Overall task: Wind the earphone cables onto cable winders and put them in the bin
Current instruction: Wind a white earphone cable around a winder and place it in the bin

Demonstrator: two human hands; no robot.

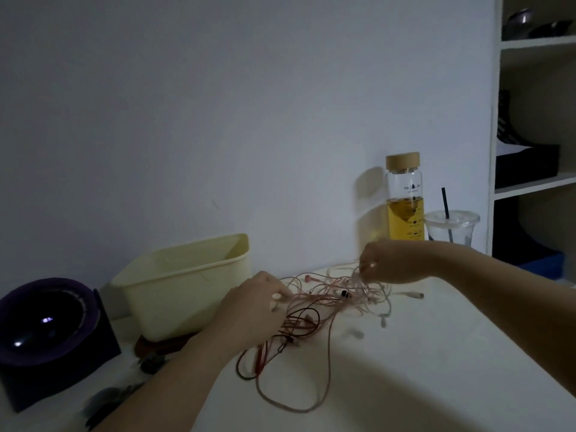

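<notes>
A tangle of pink, white and dark red earphone cables [324, 304] lies on the white table [436, 369]. My left hand [252, 300] reaches into its left side, fingertips pinching a pink strand. My right hand [392, 260] hovers over the tangle's far right part and pinches a bunch of pale strands, lifting them slightly. A cream plastic bin [184, 285] stands open at the left, beside my left hand. One long pink loop [293, 397] trails toward me. No cable winder can be made out in the dim light.
A glass bottle with a wooden cap and yellow liquid [404, 204] and a clear lidded cup with a straw [452, 227] stand behind my right hand. A dark round device [46, 332] sits at the left. Shelves [536, 182] rise at the right. Small dark objects [124, 391] lie near the left edge.
</notes>
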